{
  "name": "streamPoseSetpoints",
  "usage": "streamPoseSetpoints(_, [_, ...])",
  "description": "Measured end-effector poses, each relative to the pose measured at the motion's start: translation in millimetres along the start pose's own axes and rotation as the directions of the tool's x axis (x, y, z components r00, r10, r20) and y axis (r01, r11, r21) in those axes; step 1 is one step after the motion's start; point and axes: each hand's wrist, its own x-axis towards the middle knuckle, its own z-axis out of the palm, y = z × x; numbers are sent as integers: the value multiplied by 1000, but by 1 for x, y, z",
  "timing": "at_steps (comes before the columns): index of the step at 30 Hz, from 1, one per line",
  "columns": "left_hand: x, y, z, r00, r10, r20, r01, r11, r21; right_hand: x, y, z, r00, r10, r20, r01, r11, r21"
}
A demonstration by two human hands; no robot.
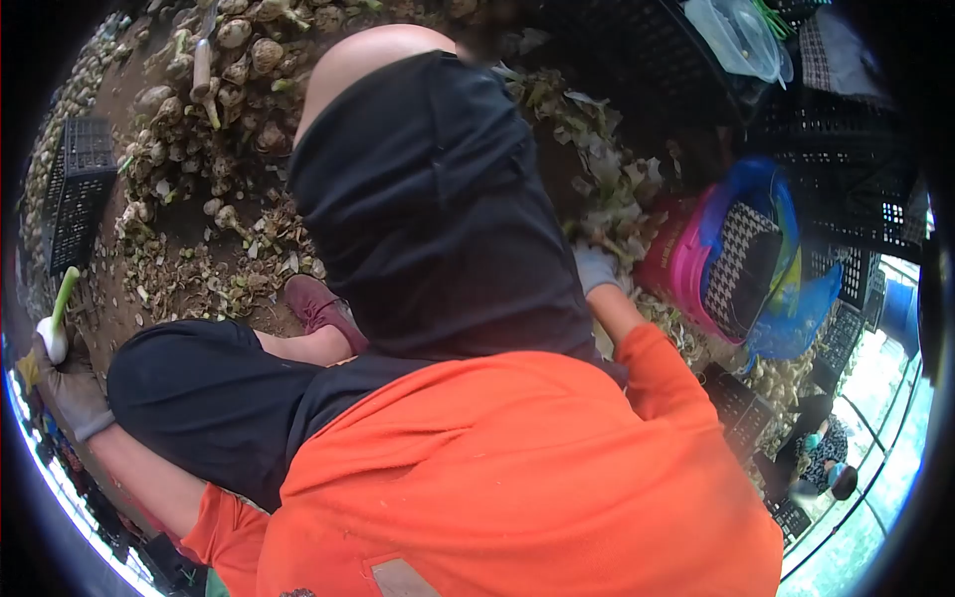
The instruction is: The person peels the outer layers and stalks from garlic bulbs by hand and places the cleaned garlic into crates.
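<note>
At the far left, my left hand (72,390), in a grey work glove, is closed around a garlic bulb (55,341). The bulb is white, with a short green stem pointing up. My right hand (597,267), also gloved, is low beside my dark-clothed right leg, close to loose garlic skins (617,189). Its fingers are mostly hidden, and I cannot make out anything in them. A large heap of garlic bulbs (234,70) lies on the ground ahead to the left. A tool with a light wooden handle (202,68) rests on that heap.
A pink bucket (686,264) with a blue bag and houndstooth cloth (741,254) stands at my right. Black crates (85,189) sit at the left, and more are stacked at the right. A clear plastic tub (736,40) is at upper right. Another person (824,458) sits farther off.
</note>
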Motion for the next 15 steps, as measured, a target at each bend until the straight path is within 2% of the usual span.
streamPoseSetpoints(3, [-29, 0, 28, 998, 43, -52, -34, 984, 174, 10, -2, -23, 947, -183, 265, 106, 954, 279])
streamPoseSetpoints(4, [-34, 1, 34, 996, 51, -70, -33, 972, 232, 30, -2, -17, 953, -273, 128, 217, 916, 337])
streamPoseSetpoints(6, [-44, 2, 41, 993, 41, -114, -3, 948, 319, 38, -35, -74, 886, -426, -182, 452, 883, 131])
streamPoseSetpoints(7, [-47, 3, 38, 989, 26, -146, 26, 938, 346, 46, -67, -118, 920, -374, -116, 382, 923, 52])
streamPoseSetpoints(8, [-47, 3, 28, 984, -3, -175, 64, 936, 346, 79, -85, -119, 884, -373, -281, 409, 909, 82])
streamPoseSetpoints(10, [-56, -2, 9, 984, 16, -176, 56, 918, 393, 126, -132, -142, 774, -421, -473, 488, 873, 21])
streamPoseSetpoints(12, [-68, 0, 8, 977, 23, -211, 74, 894, 441, 168, -185, -163, 636, -527, -564, 570, 813, -117])
streamPoseSetpoints(15, [-83, 3, -10, 967, -15, -253, 136, 873, 468, 208, -248, -184, 495, -644, -584, 611, 735, -294])
